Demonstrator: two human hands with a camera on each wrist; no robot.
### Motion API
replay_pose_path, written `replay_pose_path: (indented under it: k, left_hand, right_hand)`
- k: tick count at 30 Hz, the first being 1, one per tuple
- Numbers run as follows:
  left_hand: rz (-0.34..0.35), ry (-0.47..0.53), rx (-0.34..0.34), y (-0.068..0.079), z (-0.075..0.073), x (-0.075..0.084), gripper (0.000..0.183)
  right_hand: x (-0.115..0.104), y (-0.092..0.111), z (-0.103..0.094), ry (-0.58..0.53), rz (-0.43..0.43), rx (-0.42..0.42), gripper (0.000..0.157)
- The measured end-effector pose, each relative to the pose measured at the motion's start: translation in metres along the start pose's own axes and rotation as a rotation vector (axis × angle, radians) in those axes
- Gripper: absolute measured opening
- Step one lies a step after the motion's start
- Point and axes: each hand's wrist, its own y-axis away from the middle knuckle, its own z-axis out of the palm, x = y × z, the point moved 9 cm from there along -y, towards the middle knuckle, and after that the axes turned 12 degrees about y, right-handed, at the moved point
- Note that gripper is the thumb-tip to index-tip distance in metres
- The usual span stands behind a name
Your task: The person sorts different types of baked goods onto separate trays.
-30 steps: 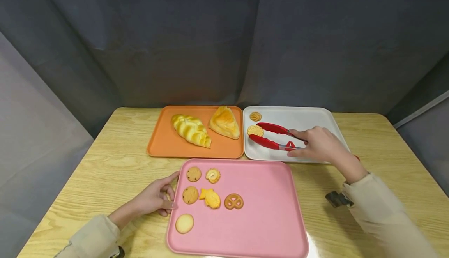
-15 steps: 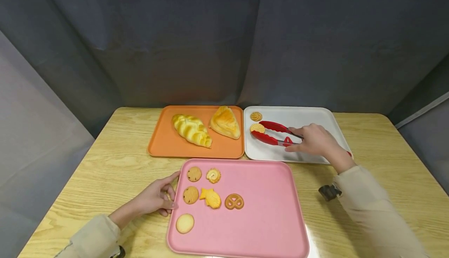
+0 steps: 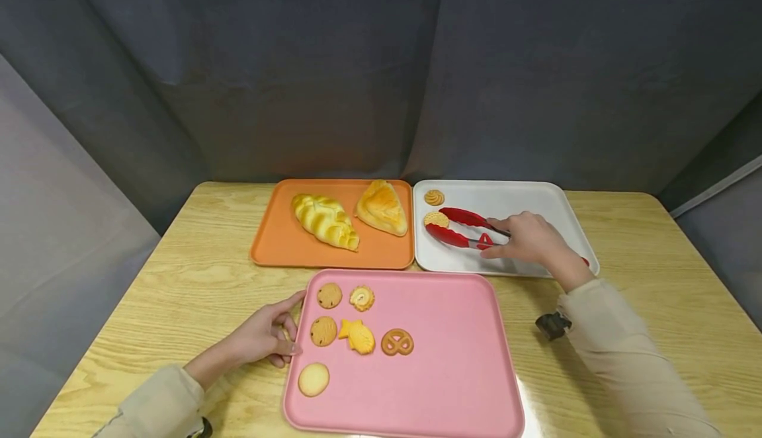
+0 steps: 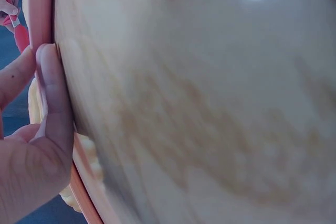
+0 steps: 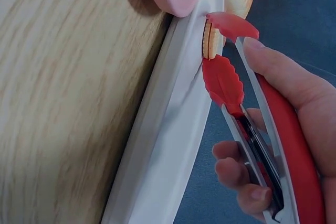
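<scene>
My right hand (image 3: 530,239) grips red-tipped metal tongs (image 3: 452,236) over the white tray (image 3: 524,196). In the right wrist view, a round sandwich cracker (image 5: 210,40) sits between the tongs' scalloped red tips, which are right at its edges. Just behind it in the head view lies a swirl cookie (image 3: 434,197). My left hand (image 3: 264,334) holds the left rim of the pink tray (image 3: 452,385), thumb on the edge and index finger stretched toward the far corner. On that tray lie several cookies, among them a fish-shaped cookie (image 3: 358,337) and a pretzel cookie (image 3: 397,342).
Behind the pink tray, an orange tray (image 3: 270,246) bears a braided bread (image 3: 324,221) and a triangular pastry (image 3: 381,208). It stands side by side with the white tray on the wooden table (image 3: 155,312). A dark curtain (image 3: 309,81) hangs behind the table.
My right hand has shifted slightly left and away from me, and the tongs' tips have drawn closer together around the cracker. The cracker has slid a little. My left hand has stayed put.
</scene>
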Motion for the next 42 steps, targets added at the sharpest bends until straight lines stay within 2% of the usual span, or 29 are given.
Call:
replay_pose_path:
  k: [9, 15, 26, 33, 42]
  left_hand:
    - [-0.005, 0.000, -0.004, 0.000, 0.000, -0.001, 0.091]
    - [0.002, 0.007, -0.006, 0.001, 0.000, -0.001, 0.091]
    - [-0.025, -0.014, 0.013, -0.001, -0.002, -0.004, 0.090]
    - [-0.001, -0.001, 0.002, 0.000, -0.001, 0.000, 0.091]
    - [0.005, -0.010, -0.007, 0.001, 0.001, 0.000, 0.090]
  right_hand:
    - [0.005, 0.006, -0.002, -0.035, 0.038, 0.012, 0.083]
    - [0.002, 0.015, -0.008, -0.025, 0.002, 0.047, 0.079]
    - [-0.005, 0.036, -0.024, -0.006, -0.057, 0.125, 0.076]
    - [-0.011, 0.050, -0.034, 0.024, -0.111, 0.188, 0.076]
    - [-0.019, 0.068, -0.042, 0.063, -0.133, 0.241, 0.075]
